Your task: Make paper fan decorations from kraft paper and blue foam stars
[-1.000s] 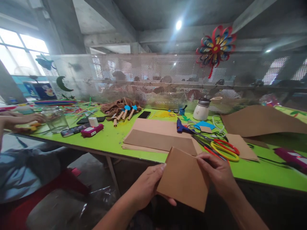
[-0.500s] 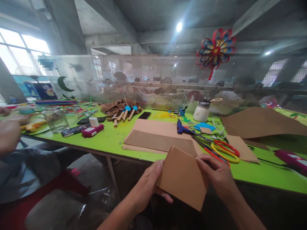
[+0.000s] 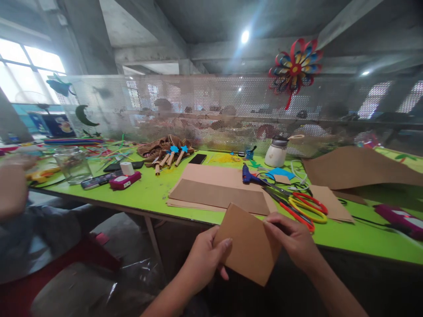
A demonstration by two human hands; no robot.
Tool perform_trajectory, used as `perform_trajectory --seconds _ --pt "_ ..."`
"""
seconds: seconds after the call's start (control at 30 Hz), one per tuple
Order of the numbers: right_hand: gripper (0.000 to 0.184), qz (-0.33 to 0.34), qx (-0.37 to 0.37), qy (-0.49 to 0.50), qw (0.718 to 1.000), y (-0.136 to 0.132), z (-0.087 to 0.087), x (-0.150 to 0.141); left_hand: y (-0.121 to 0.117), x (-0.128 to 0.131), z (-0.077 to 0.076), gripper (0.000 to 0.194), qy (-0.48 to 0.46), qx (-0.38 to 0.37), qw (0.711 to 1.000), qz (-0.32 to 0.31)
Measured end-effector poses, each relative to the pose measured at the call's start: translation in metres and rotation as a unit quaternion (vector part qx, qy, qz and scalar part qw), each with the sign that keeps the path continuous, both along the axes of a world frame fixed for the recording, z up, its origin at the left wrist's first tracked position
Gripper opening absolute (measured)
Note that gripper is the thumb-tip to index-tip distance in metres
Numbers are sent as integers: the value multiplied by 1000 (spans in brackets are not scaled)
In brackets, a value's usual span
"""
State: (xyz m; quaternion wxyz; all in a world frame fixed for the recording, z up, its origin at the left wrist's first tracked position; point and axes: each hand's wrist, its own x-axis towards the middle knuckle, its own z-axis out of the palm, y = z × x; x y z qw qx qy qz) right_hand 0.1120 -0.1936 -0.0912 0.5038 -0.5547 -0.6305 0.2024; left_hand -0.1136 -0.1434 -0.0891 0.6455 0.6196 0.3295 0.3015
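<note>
A folded piece of brown craft paper is held in front of the table edge, tilted. My left hand grips its left side, thumb on the front face and fingers behind. At the upper right edge, my right hand pinches the paper between thumb and fingers. Just beyond it lies a stack of brown paper sheets with a darker strip on top. Scissors with red and yellow handles lie beyond my right hand, near a blue glue gun.
A co-worker's arm is at the left, by a glass jar. Phones and a purple power strip lie on the green table. A white jar and a large brown sheet are at the back right. A perforated panel stands behind.
The folded paper has shifted slightly left and turned a little in my hands. My left thumb has moved from the paper's upper left edge onto its front face.
</note>
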Motion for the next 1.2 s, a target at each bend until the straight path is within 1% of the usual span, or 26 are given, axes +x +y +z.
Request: perform_trajectory --seconds 0.07,0.17,0.3,0.4,0.53,0.7,0.83,0.97,1.1,1.2 --pt "22 28 -25 -29 999 1 10 2 -1 0 -1 30 16 19 1000 1" --pt "23 70 -61 -74 993 1 30 0 -1 0 -4 28 54 66 996 7" --pt "32 102 -65 -104 987 4 56 -12 -2 -1 -5 25 111 127 986 6" --pt "35 132 -69 -109 983 9 67 -20 -5 -3 -2 24 134 147 980 -1" --pt "36 157 -91 -109 977 15 71 -21 -6 -5 3 23 137 144 980 -15" --pt "40 203 -144 -70 966 19 72 -11 -6 -8 11 21 108 120 986 -45" --pt "40 225 -170 -59 958 20 71 -5 -8 -11 19 17 106 116 986 -52" --pt "34 193 -134 -116 965 21 71 -3 -8 -13 22 16 112 119 985 -47" --pt "29 187 -93 -187 960 16 75 -4 -8 -15 20 16 110 124 985 -47" --pt "24 163 -58 -214 961 11 78 -6 -11 -16 20 18 108 129 985 -37"
